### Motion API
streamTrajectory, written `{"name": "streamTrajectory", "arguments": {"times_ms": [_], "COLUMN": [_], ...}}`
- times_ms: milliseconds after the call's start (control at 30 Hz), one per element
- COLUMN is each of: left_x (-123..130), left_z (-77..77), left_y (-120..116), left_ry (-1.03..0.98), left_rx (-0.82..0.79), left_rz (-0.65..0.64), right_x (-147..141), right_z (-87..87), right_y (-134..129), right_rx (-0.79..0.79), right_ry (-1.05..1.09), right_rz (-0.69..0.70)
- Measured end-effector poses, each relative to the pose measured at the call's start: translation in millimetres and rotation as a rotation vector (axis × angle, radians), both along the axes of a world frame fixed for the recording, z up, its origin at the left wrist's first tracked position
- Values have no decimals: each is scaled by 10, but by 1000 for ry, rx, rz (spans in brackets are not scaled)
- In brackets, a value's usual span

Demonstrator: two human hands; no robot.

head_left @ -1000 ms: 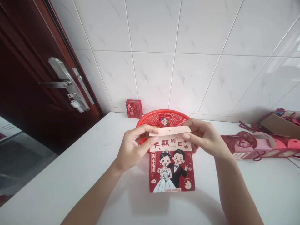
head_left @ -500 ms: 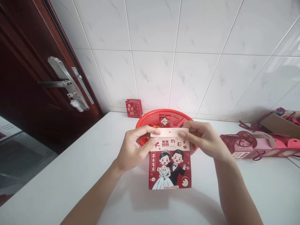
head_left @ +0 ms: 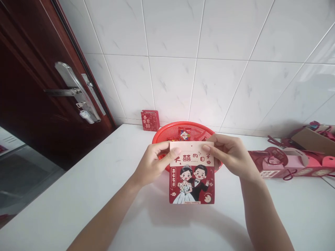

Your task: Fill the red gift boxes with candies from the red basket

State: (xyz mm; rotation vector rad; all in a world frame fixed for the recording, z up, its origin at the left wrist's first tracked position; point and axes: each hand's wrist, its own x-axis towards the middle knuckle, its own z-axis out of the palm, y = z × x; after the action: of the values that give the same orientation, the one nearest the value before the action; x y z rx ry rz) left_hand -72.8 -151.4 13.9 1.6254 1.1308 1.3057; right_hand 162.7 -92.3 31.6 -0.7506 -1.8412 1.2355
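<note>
Between both hands I hold a red and cream paper gift bag point(head_left: 192, 181), printed with a cartoon bride and groom and Chinese characters. My left hand point(head_left: 154, 162) pinches its upper left edge, thumb on the front. At the upper right corner my right hand point(head_left: 230, 153) grips it the same way, thumb on the front and fingers behind. The bag hangs upright above the white table, in front of a red plastic basket point(head_left: 160, 134). Small wrapped packets, one a red packet point(head_left: 184, 134), lie in the basket, partly hidden by the bag and my hands.
A small red box point(head_left: 150, 120) stands against the tiled wall behind the white table point(head_left: 110, 181). Pink and red gift boxes point(head_left: 295, 165) line the right side, with an open cardboard box point(head_left: 311, 137) behind them. A dark red door point(head_left: 28, 69) is at the left.
The bag's top flap, folded toward me before, now stands up straighter. The bag's lower edge has risen a little, and my left thumb has shifted up onto its front.
</note>
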Motion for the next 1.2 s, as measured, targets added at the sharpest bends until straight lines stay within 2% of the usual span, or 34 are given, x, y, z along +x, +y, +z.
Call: {"name": "streamTrajectory", "arguments": {"times_ms": [333, 967, 1100, 1200], "left_x": [27, 45, 34, 14], "left_z": [42, 17, 6, -52], "left_y": [8, 29, 69, 128], "left_ry": [-116, -131, -162, -135], "left_rx": [-49, -40, -29, -21], "left_rz": [-25, 7, -36, -94], "right_x": [20, 15, 26, 72], "right_z": [31, -6, -21, 29], "right_y": [2, 18, 31, 18], "right_rx": [-69, 8, 73, 209], "right_ry": [-13, -42, -61, -121], "right_rz": [65, 46, 45, 7]}}
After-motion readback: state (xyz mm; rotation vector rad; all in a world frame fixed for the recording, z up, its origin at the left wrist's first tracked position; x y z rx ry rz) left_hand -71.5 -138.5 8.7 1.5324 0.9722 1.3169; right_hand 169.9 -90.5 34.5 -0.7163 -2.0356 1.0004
